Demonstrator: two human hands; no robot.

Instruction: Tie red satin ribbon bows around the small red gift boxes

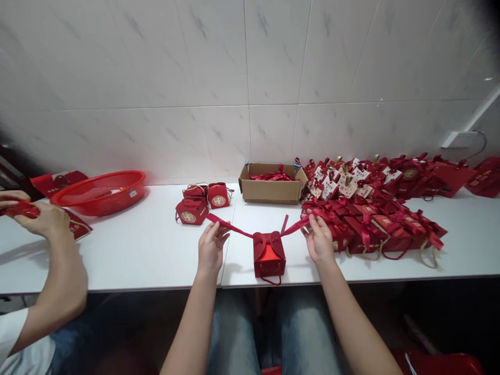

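A small red gift box [269,255] stands at the table's front edge, straight ahead of me, with a cord handle drooping at its front. A dark red ribbon [238,229] runs out from the top of the box to both sides. My left hand [212,245] pinches its left end, while the right stretch is held between the fingers of my right hand [318,238]. Both lengths look pulled out fairly straight, and a short tail sticks up near the box's right side. No knot can be made out on top.
Behind my left hand sit several red boxes [192,211]. A cardboard box [273,191] of ribbons is by the wall. Finished bow-tied boxes [394,232] and tagged ones [347,179] crowd the right. Leftward are a red plastic basket [105,200] and a co-worker's hands [42,216] holding something red.
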